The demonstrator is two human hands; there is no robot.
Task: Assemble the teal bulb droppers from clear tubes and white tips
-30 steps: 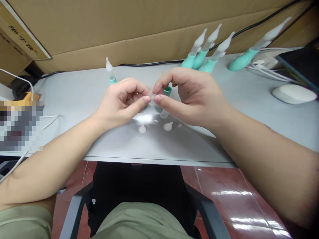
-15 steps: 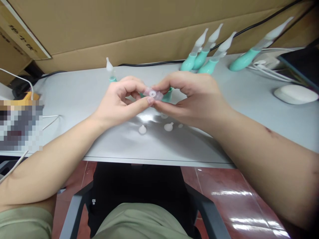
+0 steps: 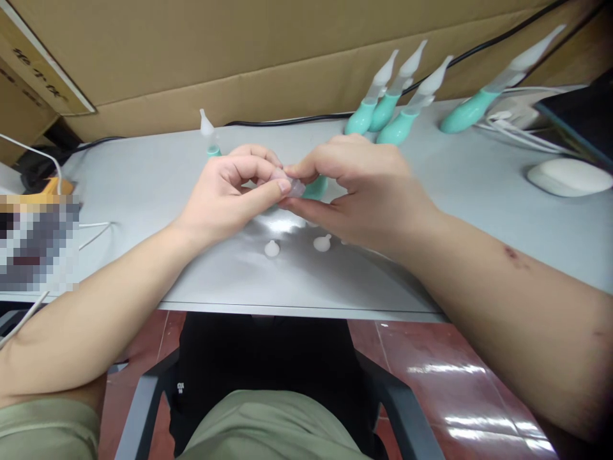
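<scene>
My left hand [image 3: 225, 195] pinches a small clear plastic tube piece [image 3: 296, 187] between thumb and fingers, above the grey desk. From the other side, the thumb and fingertips of my right hand [image 3: 368, 182] grip the same piece, whose far part the fingers hide. Just behind it shows a teal bulb [image 3: 317, 188], partly covered by my right hand. Below the hands lie two small white tabbed caps [image 3: 272, 248], and another pale part is mostly hidden under the right hand.
Several teal nasal aspirators [image 3: 396, 128] with white tips stand at the back right, and one more [image 3: 209, 133] at the back left. A white mouse [image 3: 569, 177] and cables lie at the right. Cardboard [image 3: 268, 57] walls the desk's back.
The clear piece has turned between my fingers, so its round opening no longer faces me. Both hands have shifted slightly left, and more of the teal bulb shows.
</scene>
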